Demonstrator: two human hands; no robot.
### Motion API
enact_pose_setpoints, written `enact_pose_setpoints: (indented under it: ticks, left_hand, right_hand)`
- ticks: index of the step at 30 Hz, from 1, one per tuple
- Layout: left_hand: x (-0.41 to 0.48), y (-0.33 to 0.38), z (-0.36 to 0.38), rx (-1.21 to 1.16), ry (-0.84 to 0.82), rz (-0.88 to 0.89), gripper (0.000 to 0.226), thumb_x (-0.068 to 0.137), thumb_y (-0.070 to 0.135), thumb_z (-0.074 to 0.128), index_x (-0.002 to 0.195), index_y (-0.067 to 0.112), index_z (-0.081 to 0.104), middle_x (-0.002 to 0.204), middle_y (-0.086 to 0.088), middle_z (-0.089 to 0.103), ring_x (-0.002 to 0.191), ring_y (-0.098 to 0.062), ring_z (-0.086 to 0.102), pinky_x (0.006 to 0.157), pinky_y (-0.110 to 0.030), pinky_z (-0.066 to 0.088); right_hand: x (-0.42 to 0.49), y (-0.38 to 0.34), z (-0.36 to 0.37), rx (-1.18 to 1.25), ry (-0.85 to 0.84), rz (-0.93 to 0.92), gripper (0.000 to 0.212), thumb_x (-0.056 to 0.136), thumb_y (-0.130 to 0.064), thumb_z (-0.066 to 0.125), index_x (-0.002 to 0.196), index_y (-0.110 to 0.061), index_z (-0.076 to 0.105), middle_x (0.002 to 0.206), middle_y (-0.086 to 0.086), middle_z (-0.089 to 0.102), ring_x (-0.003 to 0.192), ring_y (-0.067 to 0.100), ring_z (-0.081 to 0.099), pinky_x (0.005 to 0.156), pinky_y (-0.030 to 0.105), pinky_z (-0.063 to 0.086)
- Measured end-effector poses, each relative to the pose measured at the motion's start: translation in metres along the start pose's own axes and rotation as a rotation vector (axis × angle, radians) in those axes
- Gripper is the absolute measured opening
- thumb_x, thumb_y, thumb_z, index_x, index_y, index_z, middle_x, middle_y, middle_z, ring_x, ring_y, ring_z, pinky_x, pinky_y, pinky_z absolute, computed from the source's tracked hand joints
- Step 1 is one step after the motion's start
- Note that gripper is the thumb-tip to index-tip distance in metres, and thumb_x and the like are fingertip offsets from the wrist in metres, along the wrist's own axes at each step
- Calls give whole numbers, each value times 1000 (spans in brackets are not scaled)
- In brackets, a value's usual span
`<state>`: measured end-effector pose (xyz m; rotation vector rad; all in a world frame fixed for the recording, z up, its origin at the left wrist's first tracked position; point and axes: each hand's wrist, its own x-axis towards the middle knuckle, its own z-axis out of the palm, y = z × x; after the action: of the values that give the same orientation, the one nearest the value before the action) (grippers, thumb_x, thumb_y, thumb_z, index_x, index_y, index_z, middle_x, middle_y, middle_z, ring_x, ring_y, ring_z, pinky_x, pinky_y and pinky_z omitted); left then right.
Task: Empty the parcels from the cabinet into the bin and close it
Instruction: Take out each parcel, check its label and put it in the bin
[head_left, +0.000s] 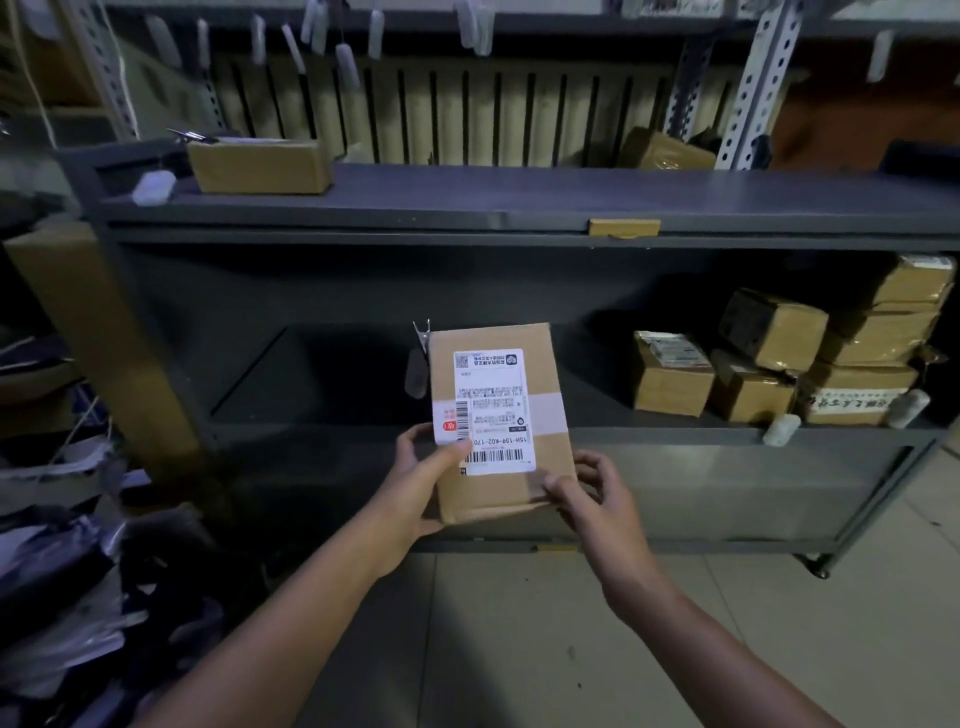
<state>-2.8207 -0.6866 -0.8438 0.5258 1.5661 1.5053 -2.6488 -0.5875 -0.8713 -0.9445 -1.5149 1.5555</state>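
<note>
I hold a brown cardboard parcel (524, 488) with a white shipping label in front of the dark grey shelf unit (467, 208). My left hand (421, 478) grips its lower left edge, thumb on the label. My right hand (592, 499) pinches its lower right corner. A metal clip with a tag sticks up at the parcel's upper left corner. Several more taped cardboard parcels (769, 364) are stacked at the right end of the lower shelf. Another parcel (260, 166) lies on the upper shelf at the left. No bin shows.
A tall cardboard box (98, 332) leans against the shelf's left post. Dark plastic bags and loose wrappings (67, 561) pile up on the floor at the left. Pale tiled floor (545, 649) lies below my arms. White tags hang from the racks above.
</note>
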Motion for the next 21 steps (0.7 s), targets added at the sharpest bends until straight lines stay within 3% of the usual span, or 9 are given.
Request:
enact_pose_setpoints:
  ticks: [2,4,6,8,10,12,14,21]
  left_hand:
    - [0,1,-4,-13,-28,-8,64,81,37,75,132,45,37,116,2,70,108,-23,66,92,-54,55]
    - [-1,2,-10,3,-57,0,83,71,39,79,139,45,33,118,2,70,111,-22,65,96,-58,52]
    - [-2,6,-16,25,-80,18,85,68,38,81,140,43,36,117,4,72,111,-21,66,98,-59,50]
    - [-2,12,-23,66,-107,45,73,74,34,79,135,43,41,112,5,74,106,-19,69,96,-53,52]
    - [-2,17,-31,134,-137,69,63,79,31,77,131,44,44,111,4,74,101,-16,72,90,-45,56]
    - [-2,21,-38,202,-159,84,68,74,33,82,131,45,46,117,2,72,102,-15,71,88,-41,57]
    - [-1,22,-41,259,-173,81,72,69,35,87,129,45,49,120,1,69,105,-17,70,93,-44,56]
    - [-1,26,-37,302,-228,42,57,80,23,80,126,43,53,117,0,70,102,-17,71,95,-44,56]
  right_hand:
    - [4,-1,-2,7,-7,-9,44,62,-39,74,103,-27,62,105,-5,69,107,20,65,98,43,51]
    - [7,-7,-5,-12,-45,-19,38,69,-34,77,103,-24,62,102,-4,70,105,20,66,92,37,53]
    - [8,-15,-10,-47,-94,-31,24,83,-23,77,103,-19,63,101,-4,71,101,16,66,82,25,50]
    - [8,-22,-16,-107,-150,-40,19,88,-22,72,106,-19,65,106,-6,71,102,9,65,84,21,50]
    - [9,-28,-21,-165,-183,-48,30,84,-36,77,109,-25,66,112,-11,69,106,3,63,94,27,50]
    - [11,-32,-23,-177,-193,-53,46,74,-50,81,112,-31,64,116,-14,68,109,1,62,97,32,49]
    - [14,-35,-24,-160,-193,-39,56,70,-52,80,118,-33,60,121,-13,66,111,4,62,97,36,51]
    - [26,-39,-23,20,-179,51,86,55,-55,83,131,-31,52,120,-2,69,109,17,69,95,49,53]
